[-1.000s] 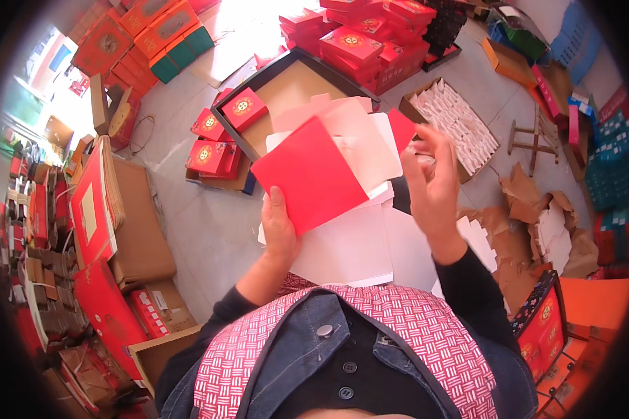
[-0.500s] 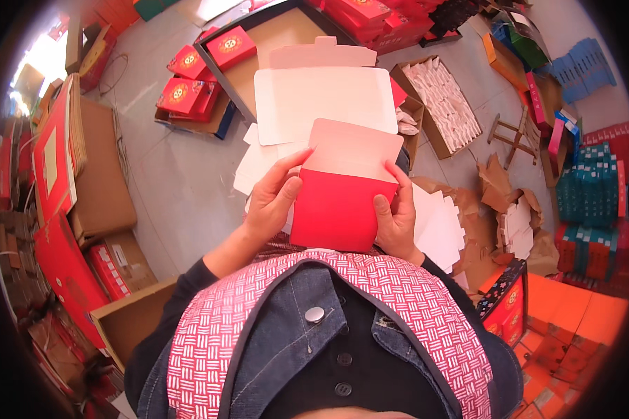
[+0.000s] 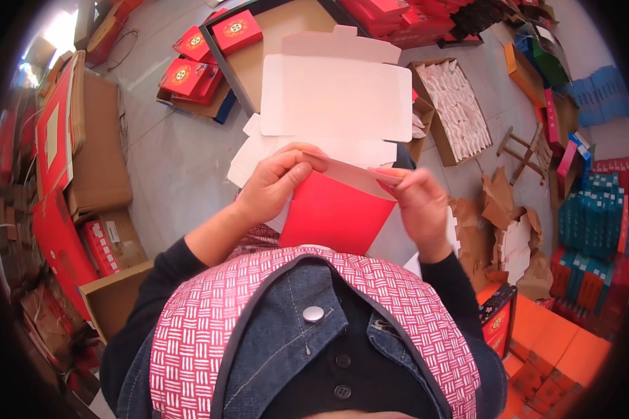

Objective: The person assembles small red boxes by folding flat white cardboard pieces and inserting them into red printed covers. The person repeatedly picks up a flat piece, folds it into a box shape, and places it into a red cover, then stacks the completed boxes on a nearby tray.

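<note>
A red cardboard box (image 3: 337, 215) with a pale inside is held close to my lap, its far end toward the flap edge folded partway over. My left hand (image 3: 278, 178) grips its upper left corner, thumb on the red face and fingers behind the flap. At the upper right corner my right hand (image 3: 421, 202) pinches the flap edge; its fingers are slightly blurred. Just beyond lies an unfolded white carton blank (image 3: 337, 98), flat, with a tabbed flap at its far edge. The inside of the red box is mostly hidden.
A large black-rimmed tray (image 3: 276, 49) stands ahead, with red boxes (image 3: 189, 75) beside it. To its right is a carton of white packets (image 3: 458, 108). A small wooden stool (image 3: 524, 153) and torn brown paper (image 3: 496, 195) lie right. Cardboard (image 3: 99, 133) stands left; orange boxes (image 3: 555, 342) lie near right.
The box's pale flap, upright before, is now bent over toward the opening. My right hand has moved from the box's right side to the flap's corner. The view has shifted slightly.
</note>
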A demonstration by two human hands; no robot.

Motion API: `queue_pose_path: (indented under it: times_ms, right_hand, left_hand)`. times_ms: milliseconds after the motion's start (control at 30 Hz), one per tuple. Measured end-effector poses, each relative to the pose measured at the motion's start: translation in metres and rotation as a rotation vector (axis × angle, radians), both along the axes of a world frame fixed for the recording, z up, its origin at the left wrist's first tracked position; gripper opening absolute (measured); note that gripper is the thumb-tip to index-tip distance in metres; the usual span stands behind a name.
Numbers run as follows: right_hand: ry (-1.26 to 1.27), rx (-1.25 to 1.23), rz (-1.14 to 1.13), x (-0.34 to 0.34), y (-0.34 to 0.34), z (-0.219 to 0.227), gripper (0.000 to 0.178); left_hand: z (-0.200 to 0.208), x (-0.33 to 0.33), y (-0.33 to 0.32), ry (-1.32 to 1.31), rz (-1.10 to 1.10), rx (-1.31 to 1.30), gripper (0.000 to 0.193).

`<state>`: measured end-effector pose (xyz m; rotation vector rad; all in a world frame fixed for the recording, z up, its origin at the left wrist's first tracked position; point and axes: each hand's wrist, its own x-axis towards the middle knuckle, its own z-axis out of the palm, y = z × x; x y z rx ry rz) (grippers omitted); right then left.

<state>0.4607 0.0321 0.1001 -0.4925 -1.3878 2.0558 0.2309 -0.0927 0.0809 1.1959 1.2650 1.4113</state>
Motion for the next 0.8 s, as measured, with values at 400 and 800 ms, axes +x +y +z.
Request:
queue_pose_path:
  times_ms: [400,800]
  right_hand:
    - [-0.505,0.294,0.631,-0.064,0.045,0.049,0.021]
    - [-0.427,0.832,0.495,-0.064,0.045,0.035,0.029]
  left_hand:
    - [0.004,0.003,-0.004,0.082,0.028,0.049,0.020]
    - [-0.010,0.012,-0.009,-0.285,0.072,0.170,0.024]
